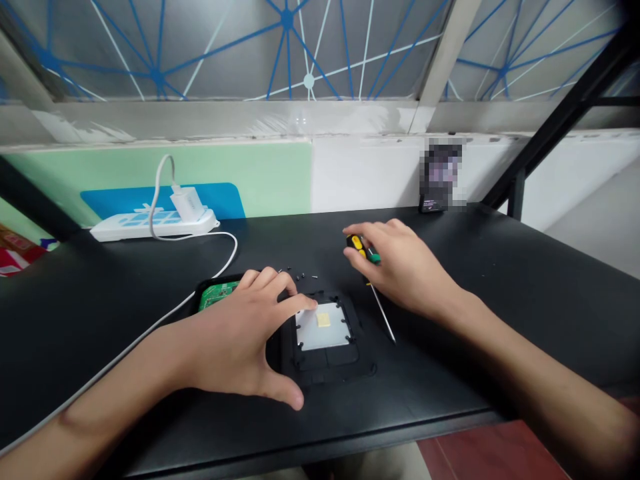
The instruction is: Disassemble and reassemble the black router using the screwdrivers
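Observation:
My left hand (245, 327) is spread over a black plastic cover (320, 367) lying on the table. Its index fingertip reaches the silver metal plate (335, 335) set in that cover; whether it presses down I cannot tell. A small pale yellow pad (323, 320) sits on the plate. Partly under my left hand is a black housing with a green circuit board (214, 294). To the right, my right hand (400, 267) closes its thumb and fingers around the yellow and black handle of a screwdriver (383, 311), whose shaft slants down toward the table. Something green (374, 257) shows behind the thumb.
Several small screws (301, 276) lie beyond the cover. A white power strip (150, 223) with a plugged-in charger (187, 203) stands at the back left, its white cable (165, 310) running across the table. A blurred-out phone-like object (433, 202) leans against the wall.

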The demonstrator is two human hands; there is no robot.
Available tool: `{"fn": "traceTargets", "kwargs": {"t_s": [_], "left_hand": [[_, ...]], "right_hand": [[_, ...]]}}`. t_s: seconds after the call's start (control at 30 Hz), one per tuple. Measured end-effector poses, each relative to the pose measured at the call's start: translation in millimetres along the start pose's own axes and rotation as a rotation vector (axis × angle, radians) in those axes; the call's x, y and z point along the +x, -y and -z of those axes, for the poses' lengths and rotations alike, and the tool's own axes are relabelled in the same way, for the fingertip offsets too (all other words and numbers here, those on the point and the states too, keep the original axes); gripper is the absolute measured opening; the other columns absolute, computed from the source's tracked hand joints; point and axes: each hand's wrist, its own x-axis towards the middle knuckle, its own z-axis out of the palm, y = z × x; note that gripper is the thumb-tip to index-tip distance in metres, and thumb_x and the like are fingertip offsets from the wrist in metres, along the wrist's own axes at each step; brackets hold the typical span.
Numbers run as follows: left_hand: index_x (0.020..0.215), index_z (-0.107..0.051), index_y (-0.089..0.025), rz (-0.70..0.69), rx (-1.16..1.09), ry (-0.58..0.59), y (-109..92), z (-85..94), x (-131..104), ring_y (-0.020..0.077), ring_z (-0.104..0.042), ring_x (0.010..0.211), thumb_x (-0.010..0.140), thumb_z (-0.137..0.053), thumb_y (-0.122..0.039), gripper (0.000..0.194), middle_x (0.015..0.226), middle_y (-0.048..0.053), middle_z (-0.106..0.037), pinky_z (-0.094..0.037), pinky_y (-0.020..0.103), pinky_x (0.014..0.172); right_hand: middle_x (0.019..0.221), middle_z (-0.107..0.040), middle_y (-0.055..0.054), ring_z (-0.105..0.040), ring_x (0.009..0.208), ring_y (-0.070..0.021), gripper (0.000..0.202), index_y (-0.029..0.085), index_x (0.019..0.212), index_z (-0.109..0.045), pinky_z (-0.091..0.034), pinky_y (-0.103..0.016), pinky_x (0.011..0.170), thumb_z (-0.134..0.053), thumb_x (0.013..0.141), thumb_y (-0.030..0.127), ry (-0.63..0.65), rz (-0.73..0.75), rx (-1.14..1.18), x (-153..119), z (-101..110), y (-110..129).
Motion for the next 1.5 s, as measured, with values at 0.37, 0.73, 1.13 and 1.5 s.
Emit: {"fn": "traceTargets", "kwargs": {"t_s": [0.37, 0.73, 1.13, 1.5], "left_hand": [[0.14, -0.057, -0.031, 0.017, 0.005, 0.004, -0.2, -1.0, 1.0, 0.0369, -0.049, 0.111, 0.063, -0.087, -0.069, 0.091, 0.121, 0.01, -0.054, -0.041, 0.052, 0.097], [0.137, -0.061, -0.03, 0.01, -0.008, -0.038, -1.9, -1.5, 0.7, 0.0353, -0.051, 0.106, 0.061, -0.09, -0.066, 0.089, 0.116, 0.009, -0.057, -0.043, 0.052, 0.096], [0.14, -0.058, -0.029, 0.035, 0.015, 0.023, -4.1, 0.0, 1.2, 0.0369, -0.049, 0.109, 0.064, -0.088, -0.068, 0.091, 0.119, 0.011, -0.055, -0.043, 0.053, 0.096], [0.142, -0.056, -0.029, 0.046, 0.028, 0.033, -4.0, 0.6, -2.7, 0.0366, -0.048, 0.113, 0.065, -0.088, -0.066, 0.091, 0.122, 0.01, -0.054, -0.041, 0.053, 0.1]], "right_hand": [[0.127, -0.059, -0.009, -0.076, 0.092, -0.0233, 0.04, 0.034, 0.137, -0.042, -0.064, -0.042, 0.078, -0.054, 0.1, 0.043, -0.482, -0.145, 0.624, 0.7, -3.9, 1.1], [0.114, -0.06, -0.007, -0.076, 0.091, -0.0236, 0.035, 0.03, 0.11, -0.04, -0.066, -0.044, 0.084, -0.068, 0.091, 0.034, -0.405, -0.148, 0.869, -2.5, -15.1, 13.4], [0.113, -0.064, -0.007, -0.076, 0.098, -0.027, 0.036, 0.032, 0.116, -0.037, -0.066, -0.046, 0.084, -0.064, 0.093, 0.037, -0.324, -0.155, 0.822, -3.8, -18.7, 14.2], [0.111, -0.062, -0.006, -0.078, 0.086, -0.0223, 0.032, 0.029, 0.113, -0.043, -0.065, -0.039, 0.076, -0.067, 0.092, 0.038, -0.534, -0.199, 0.873, 2.8, -7.7, 4.9]]}}
